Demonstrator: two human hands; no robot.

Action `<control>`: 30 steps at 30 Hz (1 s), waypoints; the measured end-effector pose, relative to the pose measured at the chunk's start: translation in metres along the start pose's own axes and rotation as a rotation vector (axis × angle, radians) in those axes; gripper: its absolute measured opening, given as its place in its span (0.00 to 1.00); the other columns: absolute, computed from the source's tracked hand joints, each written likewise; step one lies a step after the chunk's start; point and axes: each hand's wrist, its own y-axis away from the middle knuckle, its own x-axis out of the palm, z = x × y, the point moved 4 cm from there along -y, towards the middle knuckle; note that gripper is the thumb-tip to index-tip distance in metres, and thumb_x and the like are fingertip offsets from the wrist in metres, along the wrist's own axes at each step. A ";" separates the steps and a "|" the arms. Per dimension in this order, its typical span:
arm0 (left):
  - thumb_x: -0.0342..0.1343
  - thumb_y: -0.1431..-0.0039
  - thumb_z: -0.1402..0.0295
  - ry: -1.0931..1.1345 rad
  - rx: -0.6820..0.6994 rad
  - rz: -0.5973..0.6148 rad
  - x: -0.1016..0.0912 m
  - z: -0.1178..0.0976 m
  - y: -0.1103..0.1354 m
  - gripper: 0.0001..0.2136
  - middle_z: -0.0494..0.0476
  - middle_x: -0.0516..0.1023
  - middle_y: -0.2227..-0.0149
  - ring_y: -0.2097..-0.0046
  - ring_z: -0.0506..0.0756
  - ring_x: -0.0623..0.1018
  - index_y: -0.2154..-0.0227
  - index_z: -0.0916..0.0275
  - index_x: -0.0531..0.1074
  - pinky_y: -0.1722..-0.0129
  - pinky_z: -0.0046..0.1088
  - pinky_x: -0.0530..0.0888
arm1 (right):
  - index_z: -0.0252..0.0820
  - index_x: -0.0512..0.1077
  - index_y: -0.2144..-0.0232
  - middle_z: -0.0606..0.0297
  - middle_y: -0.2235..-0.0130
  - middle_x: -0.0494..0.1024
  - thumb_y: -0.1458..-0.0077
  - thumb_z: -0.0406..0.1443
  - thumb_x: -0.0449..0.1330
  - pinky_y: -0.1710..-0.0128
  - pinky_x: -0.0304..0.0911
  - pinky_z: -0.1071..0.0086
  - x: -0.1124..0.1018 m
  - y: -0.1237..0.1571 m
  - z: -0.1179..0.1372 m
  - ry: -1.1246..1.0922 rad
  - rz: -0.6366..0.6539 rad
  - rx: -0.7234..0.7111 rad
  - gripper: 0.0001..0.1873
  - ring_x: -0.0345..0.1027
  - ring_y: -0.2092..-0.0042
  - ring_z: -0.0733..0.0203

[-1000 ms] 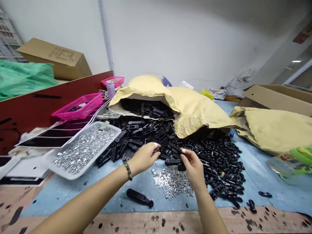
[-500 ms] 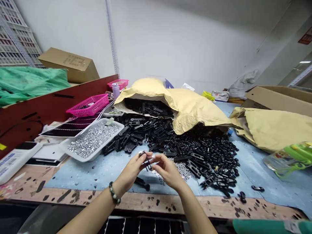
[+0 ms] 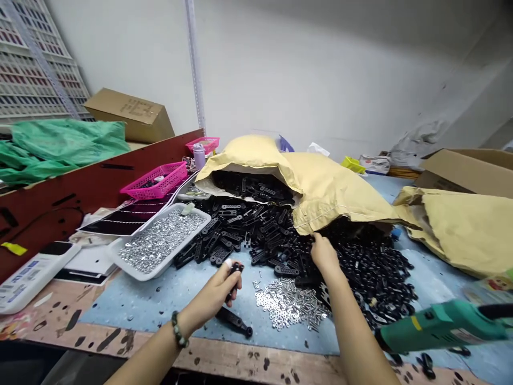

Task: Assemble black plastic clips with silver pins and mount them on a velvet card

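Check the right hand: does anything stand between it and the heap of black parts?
Nothing visible does: the right hand rests on the heap of black parts, under the yellow sack's edge. A green power tool shows past the forearm, not between them.

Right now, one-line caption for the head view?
Left hand grips a black link; right hand touches the black link heap beside silver screws.

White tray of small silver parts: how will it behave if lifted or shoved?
The white tray looks shallow and thin-walled, so it may flex if lifted by one edge. The small silver parts lie loose, so a shove would probably slide them and could spill some.
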 end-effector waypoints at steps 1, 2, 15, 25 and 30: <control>0.43 0.37 0.57 -0.101 0.027 0.015 0.002 -0.001 -0.004 0.12 0.48 0.65 0.70 0.73 0.49 0.68 0.58 0.59 0.58 0.75 0.25 0.67 | 0.38 0.68 0.49 0.52 0.58 0.72 0.37 0.30 0.47 0.52 0.62 0.58 0.002 0.012 0.010 -0.039 0.019 -0.055 0.17 0.69 0.55 0.53; 0.42 0.37 0.58 -0.200 0.058 0.027 0.004 -0.002 -0.008 0.11 0.48 0.64 0.72 0.73 0.50 0.67 0.59 0.60 0.59 0.75 0.25 0.66 | 0.40 0.66 0.46 0.53 0.58 0.72 0.37 0.30 0.44 0.53 0.63 0.61 0.007 0.026 0.021 -0.084 0.049 -0.113 0.20 0.69 0.55 0.54; 0.43 0.35 0.65 -0.491 0.197 0.157 0.011 0.002 0.004 0.10 0.57 0.74 0.59 0.58 0.57 0.73 0.55 0.61 0.65 0.55 0.34 0.68 | 0.45 0.67 0.54 0.66 0.67 0.74 0.43 0.42 0.57 0.59 0.62 0.65 0.054 0.139 0.070 -0.919 0.383 -0.071 0.15 0.69 0.62 0.60; 0.46 0.35 0.61 -0.706 0.334 0.053 0.015 0.000 0.008 0.10 0.56 0.74 0.66 0.65 0.57 0.74 0.62 0.61 0.66 0.66 0.30 0.67 | 0.43 0.63 0.72 0.73 0.74 0.63 0.50 0.43 0.64 0.72 0.56 0.73 0.070 0.151 0.088 -0.987 0.160 -0.033 0.14 0.58 0.72 0.66; 0.48 0.37 0.61 -0.692 0.353 0.032 0.003 -0.005 -0.007 0.12 0.50 0.69 0.76 0.73 0.52 0.69 0.74 0.61 0.64 0.73 0.27 0.60 | 0.45 0.61 0.61 0.69 0.69 0.68 0.41 0.43 0.56 0.69 0.61 0.69 0.062 0.152 0.074 -0.761 0.204 -0.121 0.11 0.63 0.69 0.63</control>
